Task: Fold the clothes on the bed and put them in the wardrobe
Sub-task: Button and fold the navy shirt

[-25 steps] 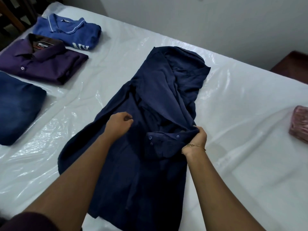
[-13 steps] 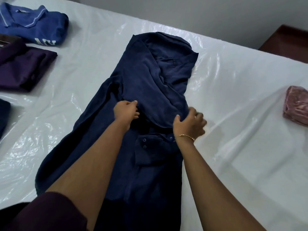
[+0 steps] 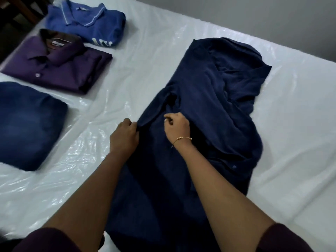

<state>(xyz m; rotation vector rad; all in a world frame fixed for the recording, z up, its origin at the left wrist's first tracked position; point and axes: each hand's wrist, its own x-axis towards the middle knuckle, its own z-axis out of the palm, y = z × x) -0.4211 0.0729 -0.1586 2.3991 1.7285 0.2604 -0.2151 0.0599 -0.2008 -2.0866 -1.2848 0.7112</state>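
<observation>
A navy blue shirt (image 3: 214, 110) lies spread lengthwise on the bed, its right side folded over the middle and its collar end far from me. My left hand (image 3: 125, 136) pinches the shirt's left edge near the sleeve. My right hand (image 3: 177, 127), with a thin gold bracelet on the wrist, grips a fold of the same shirt just to the right of the left hand. Both hands are closed on the fabric.
The bed (image 3: 156, 57) has a white sheet under clear plastic. On its left side lie three folded garments: a blue polo shirt (image 3: 85, 20), a purple shirt (image 3: 54, 60) and dark blue jeans (image 3: 27, 122). A grey wall runs behind the bed.
Both hands have shifted left across the navy shirt, from its middle and right edge to its left edge. The camera has swung left, so the pink item at the right has left the view.
</observation>
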